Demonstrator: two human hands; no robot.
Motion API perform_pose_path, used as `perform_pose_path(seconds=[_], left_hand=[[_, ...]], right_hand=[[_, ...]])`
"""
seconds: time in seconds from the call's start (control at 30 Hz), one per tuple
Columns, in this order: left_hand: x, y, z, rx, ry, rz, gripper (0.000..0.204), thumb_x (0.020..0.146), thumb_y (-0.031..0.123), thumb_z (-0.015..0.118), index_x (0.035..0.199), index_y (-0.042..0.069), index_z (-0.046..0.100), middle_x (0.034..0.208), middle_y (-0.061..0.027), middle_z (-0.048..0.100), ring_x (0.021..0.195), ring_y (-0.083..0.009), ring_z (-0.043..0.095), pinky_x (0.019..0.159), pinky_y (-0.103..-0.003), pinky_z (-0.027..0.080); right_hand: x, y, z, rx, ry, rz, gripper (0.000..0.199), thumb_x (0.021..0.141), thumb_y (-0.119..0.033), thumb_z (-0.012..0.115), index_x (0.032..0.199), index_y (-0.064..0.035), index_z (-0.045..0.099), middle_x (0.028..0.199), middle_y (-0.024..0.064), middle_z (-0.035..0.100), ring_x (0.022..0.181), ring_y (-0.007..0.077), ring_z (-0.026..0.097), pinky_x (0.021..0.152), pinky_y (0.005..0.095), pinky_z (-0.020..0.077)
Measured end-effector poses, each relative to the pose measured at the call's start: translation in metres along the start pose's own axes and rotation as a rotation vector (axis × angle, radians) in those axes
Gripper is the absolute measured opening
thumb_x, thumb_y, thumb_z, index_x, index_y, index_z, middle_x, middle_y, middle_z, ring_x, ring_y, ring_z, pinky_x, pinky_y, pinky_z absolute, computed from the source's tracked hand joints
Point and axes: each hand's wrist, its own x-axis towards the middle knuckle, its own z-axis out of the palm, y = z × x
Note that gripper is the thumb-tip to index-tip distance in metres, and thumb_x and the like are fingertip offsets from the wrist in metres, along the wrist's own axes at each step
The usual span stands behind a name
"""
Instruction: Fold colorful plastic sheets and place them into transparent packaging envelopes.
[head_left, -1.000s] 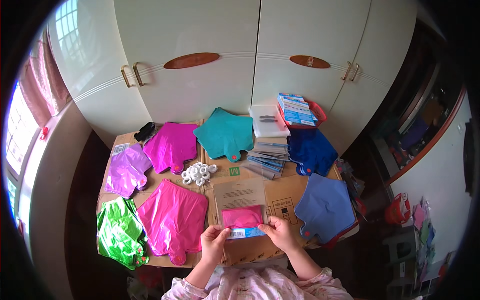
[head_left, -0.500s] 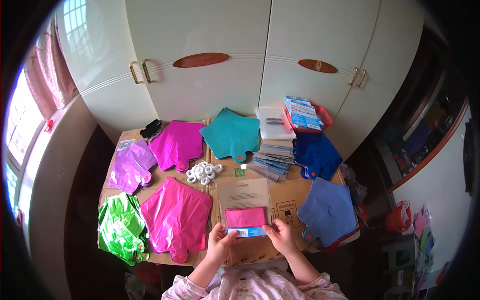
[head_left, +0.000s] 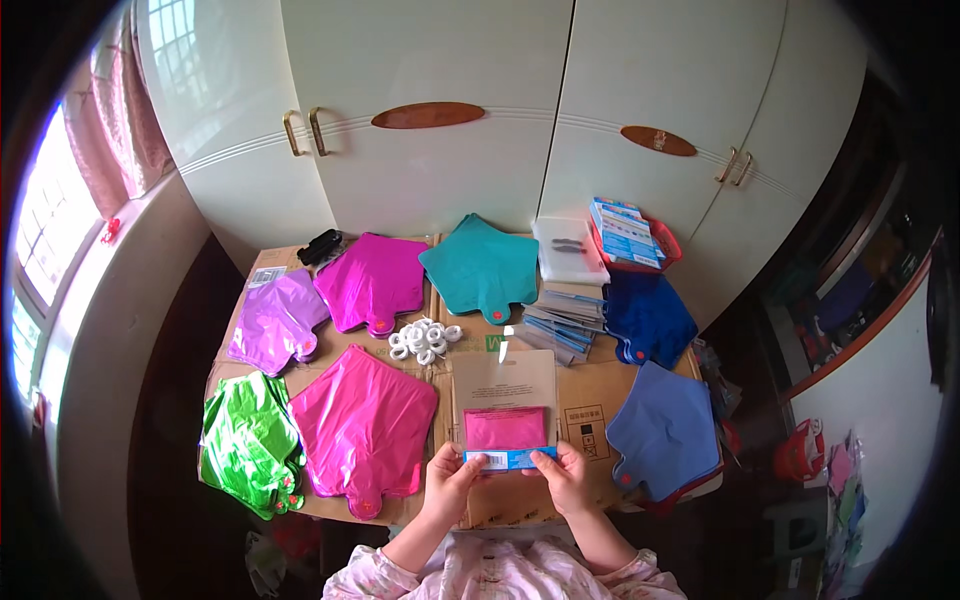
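A clear plastic packet with a brown card backing [head_left: 505, 384] is held over the near middle of the table. Inside it lies a folded pink foil piece [head_left: 505, 429], and a blue-and-white strip runs along its lower edge. My left hand [head_left: 452, 484] pinches the lower left corner, thumb on the strip. At the lower right corner, my right hand [head_left: 566, 480] grips it the same way. Just beyond the packet sits a heap of white ribbon rolls [head_left: 424, 341]. A large pink foil star balloon stack [head_left: 362, 430] lies to the left of my hands.
Around the cardboard-covered table [head_left: 586, 384] lie flat star balloons: green [head_left: 250, 440], lilac [head_left: 272, 318], magenta [head_left: 372, 280], teal [head_left: 482, 262], dark blue [head_left: 652, 318] and grey-blue [head_left: 664, 430]. Packets [head_left: 555, 322] are piled beyond my right hand. A red basket [head_left: 668, 246] holds blue-and-white boxes [head_left: 628, 236].
The view has shifted slightly, so the scene sits further right. Both thumbs now rest on the packet's blue strip; the packet stays in both hands, and the pink foil looks flatter behind the plastic.
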Motion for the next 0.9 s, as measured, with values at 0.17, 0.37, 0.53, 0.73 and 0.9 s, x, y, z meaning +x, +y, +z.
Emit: perform_pose_path(seconds=[0.17,0.37,0.53,0.73,0.9], left_hand=[[0.0,-0.002,0.003,-0.014,0.016,0.008,0.009,0.089,0.005,0.061,0.087,0.005,0.053,0.084,-0.006,0.066,0.074,-0.0126,0.065,0.065,-0.028,0.056],[0.003,-0.002,0.005,-0.026,0.003,-0.003,0.01,0.089,0.005,0.062,0.09,0.006,0.052,0.085,-0.0056,0.066,0.077,-0.0143,0.067,0.062,-0.026,0.055],[0.005,0.006,0.01,-0.071,-0.04,-0.073,0.014,0.089,0.005,0.062,0.097,0.008,0.051,0.089,-0.0048,0.066,0.076,-0.0142,0.067,0.062,-0.025,0.054],[0.004,0.007,0.02,-0.193,0.002,-0.104,0.014,0.091,0.007,0.059,0.099,0.012,0.049,0.089,-0.0008,0.061,0.075,-0.012,0.062,0.057,-0.023,0.05],[0.006,0.002,0.021,-0.264,0.034,-0.117,0.014,0.091,0.008,0.059,0.095,0.015,0.048,0.08,0.0021,0.057,0.063,-0.0081,0.054,0.05,-0.021,0.037]], right_hand=[[-0.001,-0.001,0.004,-0.014,0.051,-0.019,0.014,0.092,-0.014,0.06,0.089,-0.0001,0.06,0.082,0.005,0.065,0.07,0.01,0.062,0.066,0.0235,0.0532],[0.0,0.003,0.005,0.007,0.092,-0.054,0.014,0.091,-0.013,0.061,0.087,0.0,0.059,0.081,0.0061,0.065,0.069,0.0112,0.063,0.064,0.0237,0.0533],[0.0,-0.001,0.007,-0.05,0.089,-0.116,0.015,0.091,-0.014,0.061,0.086,0.0007,0.059,0.081,0.0071,0.065,0.07,0.012,0.064,0.065,0.0235,0.0532],[-0.005,0.002,0.012,-0.11,0.115,-0.151,0.015,0.092,-0.011,0.059,0.086,0.0019,0.059,0.081,0.0084,0.067,0.072,0.0128,0.065,0.066,0.0233,0.0516],[-0.005,0.001,0.012,-0.105,0.108,-0.169,0.014,0.092,-0.01,0.058,0.088,0.0028,0.059,0.081,0.0083,0.067,0.073,0.0127,0.065,0.066,0.0232,0.0515]])
